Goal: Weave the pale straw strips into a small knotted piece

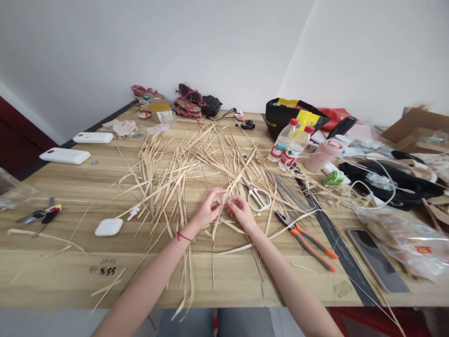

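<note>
My left hand (209,208) is closed in a pinch on a pale, flat straw strip (231,186) that slants up to the right and hangs below the fingers. Close beside it, my right hand (241,211) has its fingertips pinched at the same strip; the exact grip is too small to make out. Many loose straw strips (150,173) lie tangled around and beyond both hands. White-handled scissors (257,197) rest just past my right hand. Pliers with orange and grey handles (308,242) lie to the right of my right forearm.
Two red-capped bottles (294,147), a pink cup (324,154) and a black-yellow bag (273,119) stand at back right. A phone (377,260) lies at right. At left are a white earphone case (108,227), keys (44,215) and two white devices (65,156).
</note>
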Motion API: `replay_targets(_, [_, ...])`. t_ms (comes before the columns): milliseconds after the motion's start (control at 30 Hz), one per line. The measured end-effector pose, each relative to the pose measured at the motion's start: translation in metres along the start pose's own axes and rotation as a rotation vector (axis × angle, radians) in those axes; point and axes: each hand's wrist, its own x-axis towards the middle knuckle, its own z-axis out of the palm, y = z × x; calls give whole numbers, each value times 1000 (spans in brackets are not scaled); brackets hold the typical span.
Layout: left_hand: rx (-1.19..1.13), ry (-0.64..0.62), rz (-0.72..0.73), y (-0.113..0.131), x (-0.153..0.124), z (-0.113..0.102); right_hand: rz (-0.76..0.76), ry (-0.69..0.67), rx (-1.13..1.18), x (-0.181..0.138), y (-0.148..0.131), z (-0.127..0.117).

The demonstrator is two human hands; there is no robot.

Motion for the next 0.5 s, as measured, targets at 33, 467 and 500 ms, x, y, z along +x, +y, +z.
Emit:
replay_targets(33, [4,14,10,1,0,0,-15,-18,-58,-1,0,0])
replay_targets(467, [-6,-37,13,7,0,1,-39,-147,-262,-5,1,-2])
replay_targets(500, [-19,-43,8,7,0,1,-28,-145,-254,-4,2,-2])
